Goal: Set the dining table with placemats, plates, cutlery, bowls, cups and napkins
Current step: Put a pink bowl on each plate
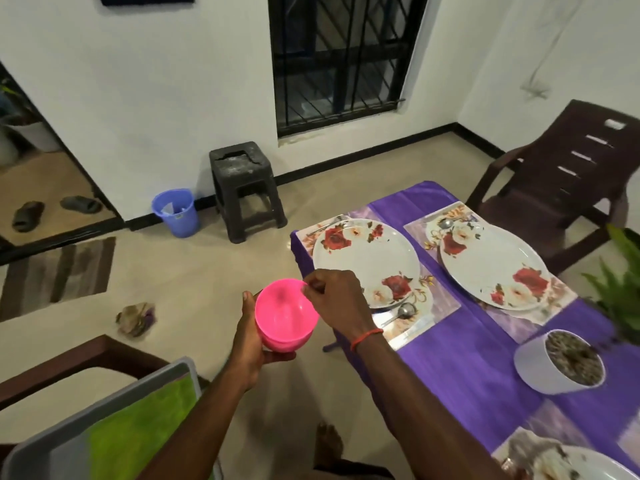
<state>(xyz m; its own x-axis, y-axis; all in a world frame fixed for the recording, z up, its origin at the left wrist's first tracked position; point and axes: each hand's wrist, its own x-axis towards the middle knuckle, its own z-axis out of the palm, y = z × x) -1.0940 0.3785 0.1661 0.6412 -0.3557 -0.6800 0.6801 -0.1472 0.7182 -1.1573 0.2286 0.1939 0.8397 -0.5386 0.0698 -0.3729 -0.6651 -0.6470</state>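
Observation:
Stacked pink bowls (284, 315) hang in the air just left of the table with the purple cloth (474, 362). My left hand (250, 344) holds the stack from below and the side. My right hand (334, 298) pinches the rim of the top bowl. On the table lie two floral plates, one nearer me (367, 259) and one further right (491, 263), each on a placemat (420, 323). A spoon (398, 314) lies by the near plate's lower edge and a fork (329, 224) by its upper edge. A third plate (581, 469) shows at the bottom right.
A white plant pot (557, 362) stands on the cloth, leaves (623, 289) at the right edge. A brown chair (568, 181) is behind the table, another chair with a grey tray (104, 417) and green cloth at bottom left. A black stool (246, 188) and blue bin (176, 212) stand by the wall.

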